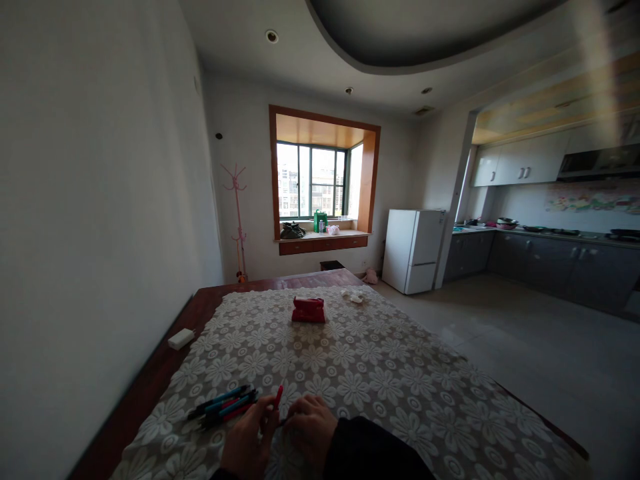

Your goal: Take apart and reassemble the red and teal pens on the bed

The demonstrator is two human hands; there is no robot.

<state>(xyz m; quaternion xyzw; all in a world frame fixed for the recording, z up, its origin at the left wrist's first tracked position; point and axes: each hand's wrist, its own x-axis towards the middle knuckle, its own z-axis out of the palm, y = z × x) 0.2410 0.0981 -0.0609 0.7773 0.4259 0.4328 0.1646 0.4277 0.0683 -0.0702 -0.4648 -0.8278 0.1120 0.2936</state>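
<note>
Near the front of the table, my left hand (251, 437) pinches a red pen (279, 397) that points up between its fingers. Close beside it on the right, my right hand (313, 427) has its fingers curled down near the cloth; a small dark tip shows between the two hands, and what the right fingers hold is hidden. Several pens (225, 406), blue, black and red, lie in a loose pile on the flowered cloth (355, 387), just left of and beyond my left hand.
A red pouch (309, 311) stands mid-table, with crumpled white tissue (354, 295) to its right. A white box (181, 339) lies on the table's left wooden edge (145, 377). A white fridge (413, 250) stands beyond the table at the right.
</note>
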